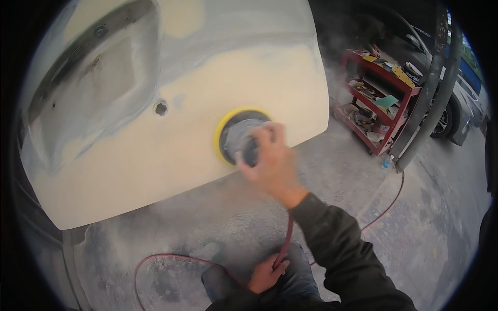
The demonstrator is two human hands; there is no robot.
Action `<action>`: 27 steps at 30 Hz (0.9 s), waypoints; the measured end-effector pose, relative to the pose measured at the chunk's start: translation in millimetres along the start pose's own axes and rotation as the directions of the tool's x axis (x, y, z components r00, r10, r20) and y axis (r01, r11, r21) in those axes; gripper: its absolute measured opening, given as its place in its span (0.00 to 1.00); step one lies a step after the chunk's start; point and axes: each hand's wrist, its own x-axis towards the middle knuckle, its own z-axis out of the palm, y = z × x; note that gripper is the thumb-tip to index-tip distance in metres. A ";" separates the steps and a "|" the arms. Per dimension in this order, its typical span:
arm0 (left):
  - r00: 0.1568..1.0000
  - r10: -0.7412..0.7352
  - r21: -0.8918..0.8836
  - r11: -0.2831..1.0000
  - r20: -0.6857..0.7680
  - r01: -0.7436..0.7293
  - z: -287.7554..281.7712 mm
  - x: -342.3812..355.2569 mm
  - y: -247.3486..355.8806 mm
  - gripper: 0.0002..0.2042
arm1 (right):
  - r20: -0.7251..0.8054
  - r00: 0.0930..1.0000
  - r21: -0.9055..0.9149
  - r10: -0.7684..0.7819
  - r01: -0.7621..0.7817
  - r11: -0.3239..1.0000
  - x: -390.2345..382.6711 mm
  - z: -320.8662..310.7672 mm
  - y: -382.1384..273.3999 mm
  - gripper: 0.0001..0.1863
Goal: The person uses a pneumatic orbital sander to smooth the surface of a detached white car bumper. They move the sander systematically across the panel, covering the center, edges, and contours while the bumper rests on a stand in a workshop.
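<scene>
My right hand [275, 165] grips a round orbital sander [239, 133] with a yellow-edged pad, its fingers wrapped over the dark top. The pad lies against the lower part of a car's tailgate panel [129, 173], which is coated in cream and grey filler or primer. Down by my legs, my left hand [268, 274] is closed around a red air hose [287, 236], which runs up under my right wrist. The hose's joint with the sander is hidden behind my hand. A keyhole-like round opening [161, 108] shows left of the sander.
A red three-shelf cart [378, 106] full of tools and supplies stands at the right beside dark posts [433, 93]. A small blue bottle [387, 162] sits at their foot. Behind is a grey car [456, 114]. Hose loops lie across the dusty concrete floor [415, 223].
</scene>
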 end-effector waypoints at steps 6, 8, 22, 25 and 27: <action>0.998 -0.008 0.061 0.998 0.061 0.005 -2.4 4.8 -1.9 0.18 | -0.290 0.947 -0.077 0.134 -0.163 0.984 -15.0 -24.3 74.5 0.26; 0.996 -0.031 0.054 0.998 0.079 0.026 -2.7 2.4 -17.3 0.18 | -0.163 0.975 -0.044 0.153 -0.163 0.986 -24.1 -14.2 49.4 0.24; 0.995 -0.021 0.111 0.993 -0.095 0.032 -16.3 -34.4 -48.6 0.11 | 0.150 0.949 0.182 -0.276 0.248 0.952 -55.9 75.0 -99.4 0.30; 0.991 -0.135 0.037 0.990 -0.015 0.136 -2.3 -26.2 -34.1 0.15 | 0.136 0.975 0.164 -0.173 0.150 0.975 -68.6 53.2 -45.7 0.30; 0.995 -0.098 0.034 0.995 -0.015 0.099 1.6 -22.1 -16.7 0.18 | 0.154 0.987 0.112 0.033 -0.051 0.992 -74.8 27.5 -12.1 0.27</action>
